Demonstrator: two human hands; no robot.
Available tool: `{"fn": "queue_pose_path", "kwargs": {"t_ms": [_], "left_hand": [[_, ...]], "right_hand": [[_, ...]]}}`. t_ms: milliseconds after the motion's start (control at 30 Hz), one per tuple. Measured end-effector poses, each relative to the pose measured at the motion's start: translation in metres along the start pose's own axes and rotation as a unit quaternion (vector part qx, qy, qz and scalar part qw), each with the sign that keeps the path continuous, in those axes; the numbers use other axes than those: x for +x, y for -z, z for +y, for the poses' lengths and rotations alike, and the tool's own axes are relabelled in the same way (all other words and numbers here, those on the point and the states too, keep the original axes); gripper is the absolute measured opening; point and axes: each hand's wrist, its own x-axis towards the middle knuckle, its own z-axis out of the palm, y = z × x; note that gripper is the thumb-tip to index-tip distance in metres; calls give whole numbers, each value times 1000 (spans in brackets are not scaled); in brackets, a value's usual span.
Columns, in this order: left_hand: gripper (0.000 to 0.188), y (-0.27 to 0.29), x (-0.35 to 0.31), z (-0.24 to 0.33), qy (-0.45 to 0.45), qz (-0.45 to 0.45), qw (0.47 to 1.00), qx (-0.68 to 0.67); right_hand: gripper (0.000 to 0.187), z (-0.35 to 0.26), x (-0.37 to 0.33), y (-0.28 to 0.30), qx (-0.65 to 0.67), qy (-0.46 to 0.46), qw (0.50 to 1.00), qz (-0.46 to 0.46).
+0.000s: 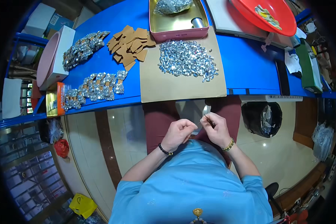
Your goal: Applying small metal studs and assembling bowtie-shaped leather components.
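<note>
Both hands are over my lap, just off the table's near edge. My left hand (pixel 180 133) is closed in a pinch, and whatever its fingertips hold is too small to make out. Beside it, my right hand (pixel 217 128) is closed around a small thin dark tool (pixel 210 121); a pale tip (pixel 207 109) shows above the fingers. The tool's exact kind is unclear. Ahead, a heap of shiny silver rhinestones (pixel 186 59) lies on a brown cardboard sheet (pixel 183 89). Brown card pieces (pixel 128 43) are piled to its left.
Silver-beaded cards lie in a near group (pixel 97 86) and a far group (pixel 84 48) on the blue table (pixel 246 71). A pink-sided tin (pixel 179 34) holds a thread spool (pixel 197 22) and a bag. A red basin (pixel 265 18) is at far right; a black bin (pixel 255 121) stands below.
</note>
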Motion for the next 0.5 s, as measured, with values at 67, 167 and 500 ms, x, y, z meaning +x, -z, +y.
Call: {"fn": "queue_pose_path", "kwargs": {"t_ms": [67,167,500], "left_hand": [[11,-4,0,0,-19,16,1000,15],[10,-8,1,0,-58,50,996,45],[5,-2,3,-5,-30,91,995,-28]], "right_hand": [[5,0,-1,1,-4,1,1000,-10],[4,1,-2,2,-11,4,999,-31],[26,10,-12,3,-58,-49,994,-79]]}}
